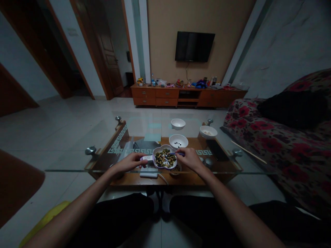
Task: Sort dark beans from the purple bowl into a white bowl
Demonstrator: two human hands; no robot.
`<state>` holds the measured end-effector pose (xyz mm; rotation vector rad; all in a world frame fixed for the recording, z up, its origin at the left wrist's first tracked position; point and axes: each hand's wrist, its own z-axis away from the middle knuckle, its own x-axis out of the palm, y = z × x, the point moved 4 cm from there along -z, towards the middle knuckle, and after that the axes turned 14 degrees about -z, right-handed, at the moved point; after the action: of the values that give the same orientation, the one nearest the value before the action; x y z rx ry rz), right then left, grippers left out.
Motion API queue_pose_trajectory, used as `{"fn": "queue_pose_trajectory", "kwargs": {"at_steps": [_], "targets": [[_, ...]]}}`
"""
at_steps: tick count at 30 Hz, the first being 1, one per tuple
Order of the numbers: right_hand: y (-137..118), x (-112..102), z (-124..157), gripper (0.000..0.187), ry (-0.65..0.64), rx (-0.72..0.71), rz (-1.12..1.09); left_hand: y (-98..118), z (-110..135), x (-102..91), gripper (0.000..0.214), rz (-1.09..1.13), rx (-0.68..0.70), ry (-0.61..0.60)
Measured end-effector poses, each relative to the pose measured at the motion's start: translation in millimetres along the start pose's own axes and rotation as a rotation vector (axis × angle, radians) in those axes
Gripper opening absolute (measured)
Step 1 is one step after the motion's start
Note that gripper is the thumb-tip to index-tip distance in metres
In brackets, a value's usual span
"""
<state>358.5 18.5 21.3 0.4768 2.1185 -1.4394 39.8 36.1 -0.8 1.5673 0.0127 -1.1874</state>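
Observation:
A flower-shaped white bowl (157, 152) full of mixed dark, green and yellow beans sits on the glass table (108, 137) in front of me. My left hand (129, 162) rests at its left rim, fingers curled on the bowl's handle. My right hand (190, 157) is at the right rim, pinched shut on a thin blue tool (178, 154) whose tip points into the beans. Behind it stands a white bowl (178, 141) with a few dark beans. Two further white bowls stand at the back (178, 123) and back right (208, 131).
A flowered sofa (271, 137) runs along the right, with a thin stick (248, 151) between it and the table. Metal studs (90, 150) mark the glass corners. A lower wooden shelf holds papers and a white box (148, 172). A TV cabinet (186, 94) stands far back.

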Motion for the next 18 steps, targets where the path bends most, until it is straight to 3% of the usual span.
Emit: {"fn": "queue_pose_trajectory", "kwargs": {"at_steps": [5,9,18], "targets": [[5.5,17.7,1.2,0.016,0.029,0.054,0.017,-2.1,0.3,1.0,0.054,0.034,-0.014,-0.016],[10.2,19.9,2.8,0.015,0.051,0.042,0.072,-3.8,0.5,1.7,0.05,0.028,-0.008,-0.007],[3.4,20.9,6.0,0.016,-0.042,0.114,0.125,-8.2,1.0,2.2,0.051,0.023,-0.002,-0.002]]}}
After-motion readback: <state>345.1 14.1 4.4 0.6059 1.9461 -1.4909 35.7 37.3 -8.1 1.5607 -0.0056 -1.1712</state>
